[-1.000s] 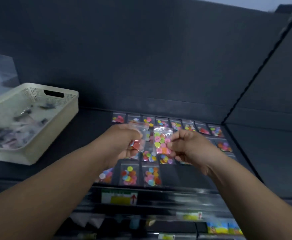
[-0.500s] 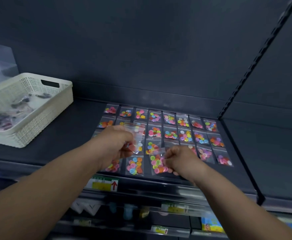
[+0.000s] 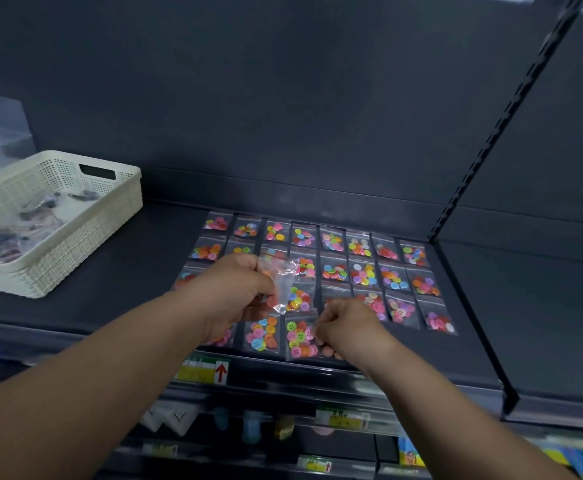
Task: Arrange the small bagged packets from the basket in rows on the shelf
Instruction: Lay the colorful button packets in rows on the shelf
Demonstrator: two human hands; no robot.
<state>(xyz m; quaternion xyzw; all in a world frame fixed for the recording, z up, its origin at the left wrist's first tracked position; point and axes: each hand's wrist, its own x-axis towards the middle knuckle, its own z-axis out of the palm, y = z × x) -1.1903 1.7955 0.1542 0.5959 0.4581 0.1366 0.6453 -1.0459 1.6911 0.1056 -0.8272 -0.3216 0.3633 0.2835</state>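
**Packets point(image 3: 362, 268) in rows on the shelf point(image 3: 137, 271)**

At centre frame the left hand point(image 3: 238, 292) pinches a clear packet point(image 3: 285, 280) just above the rows. Lower right of it, the right hand point(image 3: 349, 329) pinches a front-row packet point(image 3: 299, 337) lying on the shelf. The basket point(image 3: 86, 244) stands at left.

This is a shop. A dark metal display shelf point(image 3: 491, 323) meets a slotted upright point(image 3: 511, 109) against a flat back panel. Its front rail carries a yellow price label point(image 3: 203, 370) with a red arrow, and more labels point(image 3: 343, 418) edge the lower tiers. Small packets of coloured buttons point(image 3: 362, 273) lie in rows on it.
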